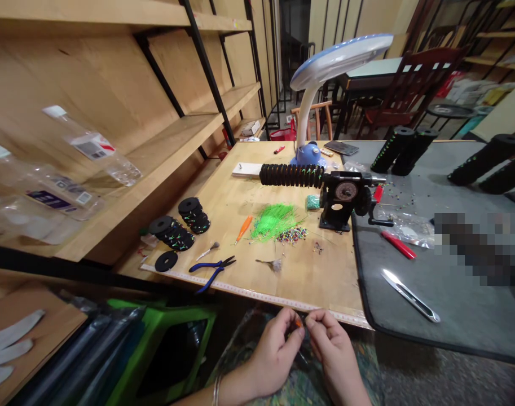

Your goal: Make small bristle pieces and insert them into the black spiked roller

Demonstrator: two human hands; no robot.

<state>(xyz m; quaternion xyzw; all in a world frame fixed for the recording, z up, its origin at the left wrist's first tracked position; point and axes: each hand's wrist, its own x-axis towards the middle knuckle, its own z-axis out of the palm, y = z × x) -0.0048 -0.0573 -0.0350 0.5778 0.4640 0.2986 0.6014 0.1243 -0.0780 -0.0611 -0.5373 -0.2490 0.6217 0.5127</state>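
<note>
My left hand (277, 354) is closed in a pinch just below the table's front edge, with a small orange piece (299, 323) showing at its fingertips. Close beside it, my right hand (334, 351) is also pinched; what it grips is too small to make out. On the wooden table (236, 276) beyond lie blue-handled pliers (212, 270), a small brush-like tuft (274, 264), a pile of green strands (276, 220) and many coloured beads (291, 234). An orange-handled tool (243, 229) rests left of the strands.
A black hand-cranked winder (338, 200) carries a row of black discs (291, 175). Black foam spools (192, 214) stand at the left. A scalpel-like knife (410, 296) and red tool (399, 245) lie on the grey mat (379, 304). A lamp (310, 113) stands behind.
</note>
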